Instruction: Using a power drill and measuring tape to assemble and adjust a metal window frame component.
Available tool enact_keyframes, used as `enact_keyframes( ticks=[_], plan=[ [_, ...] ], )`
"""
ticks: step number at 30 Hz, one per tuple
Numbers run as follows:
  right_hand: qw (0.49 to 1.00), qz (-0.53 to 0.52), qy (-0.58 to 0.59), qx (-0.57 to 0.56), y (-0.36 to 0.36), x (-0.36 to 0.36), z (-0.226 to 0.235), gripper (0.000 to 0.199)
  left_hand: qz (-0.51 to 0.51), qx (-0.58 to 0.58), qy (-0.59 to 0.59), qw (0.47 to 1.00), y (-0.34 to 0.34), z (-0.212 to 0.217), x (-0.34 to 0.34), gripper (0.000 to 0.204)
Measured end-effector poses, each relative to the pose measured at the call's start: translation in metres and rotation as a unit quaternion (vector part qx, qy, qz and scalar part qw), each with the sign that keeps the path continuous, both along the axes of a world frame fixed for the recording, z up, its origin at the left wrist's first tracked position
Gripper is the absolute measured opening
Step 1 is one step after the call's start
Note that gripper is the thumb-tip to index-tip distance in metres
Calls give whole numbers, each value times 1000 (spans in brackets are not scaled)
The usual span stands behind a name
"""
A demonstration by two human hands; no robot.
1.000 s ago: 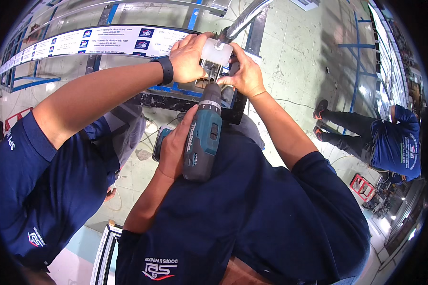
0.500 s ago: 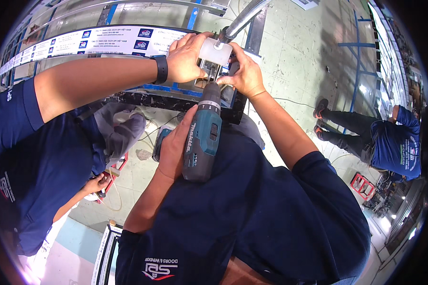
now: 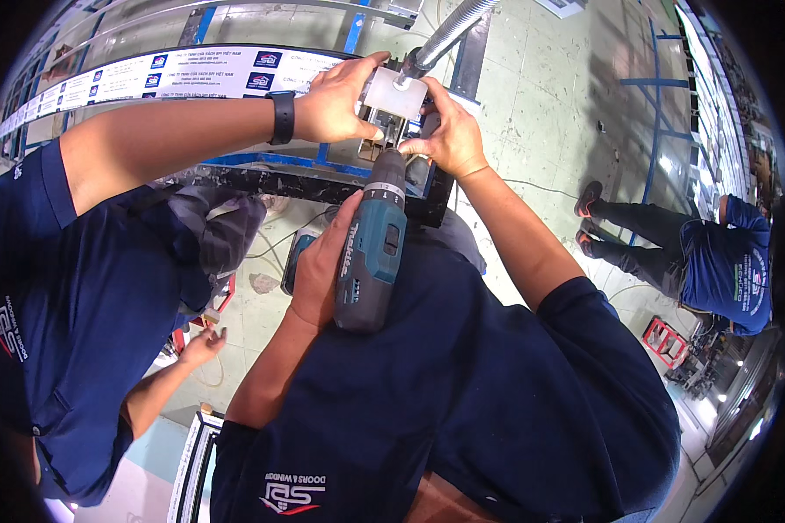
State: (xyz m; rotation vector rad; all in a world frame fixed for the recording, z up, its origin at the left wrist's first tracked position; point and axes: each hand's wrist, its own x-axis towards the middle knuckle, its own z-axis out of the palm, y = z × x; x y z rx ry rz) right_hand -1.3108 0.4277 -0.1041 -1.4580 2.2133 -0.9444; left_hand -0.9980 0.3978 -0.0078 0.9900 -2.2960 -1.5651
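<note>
My left hand (image 3: 317, 275) is wrapped around the grip of a teal and black cordless drill (image 3: 375, 257). The drill's chuck points away from me at a shiny metal fitting (image 3: 381, 131) on the end of a frame. Above that fitting sits a translucent white block (image 3: 394, 94), joined to a ribbed silver hose (image 3: 449, 39). My right hand (image 3: 452, 135) grips the fitting's right side, its thumb close to the chuck and its fingers beside the block. From the left, a co-worker's hand (image 3: 331, 105) with a dark wristwatch holds the fitting's other side. The drill's tip is hidden in the fitting.
A long profile covered in white printed film (image 3: 209, 74) runs left on a blue-framed rack (image 3: 323, 157). The co-worker's other hand (image 3: 202, 347) hangs by a red item (image 3: 181, 336). Another person (image 3: 720, 261) lies at the far right beside a red frame (image 3: 665, 342).
The co-worker's watch arm has shifted slightly left. Their lower hand has come off the red item and opened, moving a little downward. My hands and the drill stay nearly still.
</note>
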Motion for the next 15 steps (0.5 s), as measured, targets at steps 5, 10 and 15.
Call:
enact_keyframes(
  ticks=[5,10,15],
  plan=[
    [1000,-6,11,8,5,-3,-2,139,-11,-24,18,1000,-1,2,-3,77],
    [1000,16,10,4,-3,2,-2,139,24,0,20,999,4,10,-3,76],
    [1000,7,-2,10,0,0,0,138,27,17,21,999,4,5,-3,75]
  ],
)
